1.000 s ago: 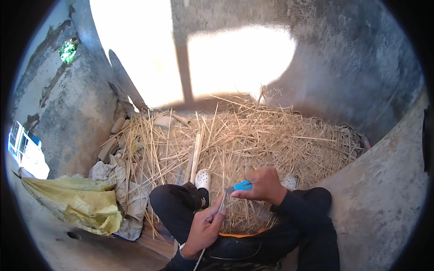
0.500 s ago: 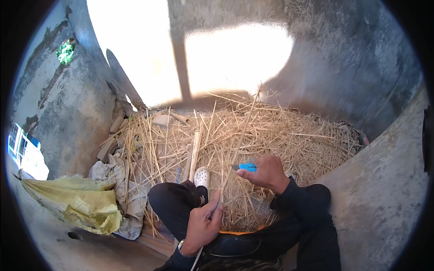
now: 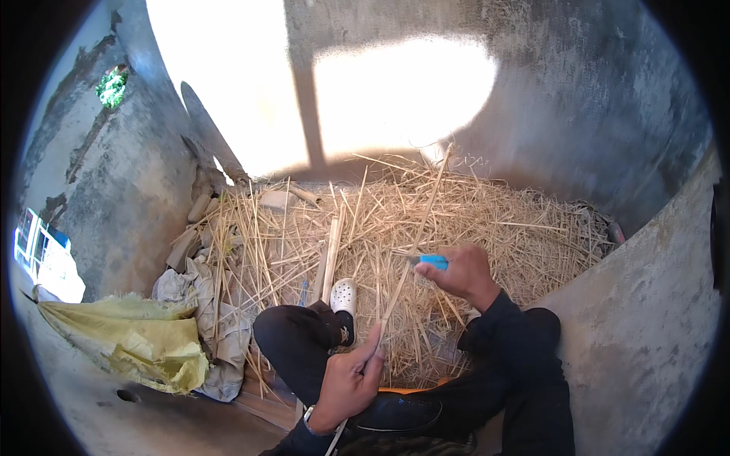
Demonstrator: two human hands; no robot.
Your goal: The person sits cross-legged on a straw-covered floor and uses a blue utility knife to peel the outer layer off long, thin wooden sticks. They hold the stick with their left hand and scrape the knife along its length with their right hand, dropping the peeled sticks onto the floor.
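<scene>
The person sits with knees bent in dark trousers, feet at a heap of straw-coloured shavings, a white clog on one foot. The left hand, nearer the person than the clog, is closed around a long thin strip, its thumb laid along it. The strip slants past the right side of the clog and out over the heap. The right hand, farther out and to the right of the clog, has its fingers wrapped about a blue-handled knife. The blade points left at the strip; it looks close against it, though from here it is too small for me to say whether the two touch. Just beyond the clog a flat wooden slat lies among the shavings. Well to the left of the clog is a frayed yellow sack, and a crumpled pale cloth lies between the sack and the clog. Far beyond the clog, a grey wall catches bright sunlight.
</scene>
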